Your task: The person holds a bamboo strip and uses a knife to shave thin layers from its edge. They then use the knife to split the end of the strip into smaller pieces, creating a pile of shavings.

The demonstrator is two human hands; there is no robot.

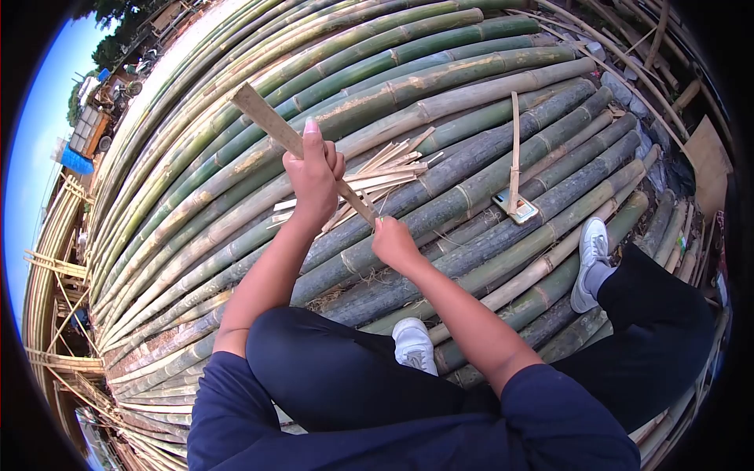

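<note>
My left hand (316, 177) is closed around a flat, tan bamboo strip (267, 118), its thumb raised along the strip. The strip slants from the upper left down to my right hand (395, 246), whose fingers are closed on its lower end. A thin sliver shows by the right fingertips, too small to make out. Just behind the strip, a loose pile of split bamboo sticks (393, 169) lies on the bamboo poles (440, 184). Over to the right, a long thin bamboo piece (515, 145) stretches away from a phone (528, 212), its near end resting on it.
Long green and grey bamboo poles cover the ground all around. My white shoes (414, 345) rest on them. A brown board (709, 165) leans at the far right. Bamboo racks (59, 267) stand at the left, with a truck (88, 129) farther back.
</note>
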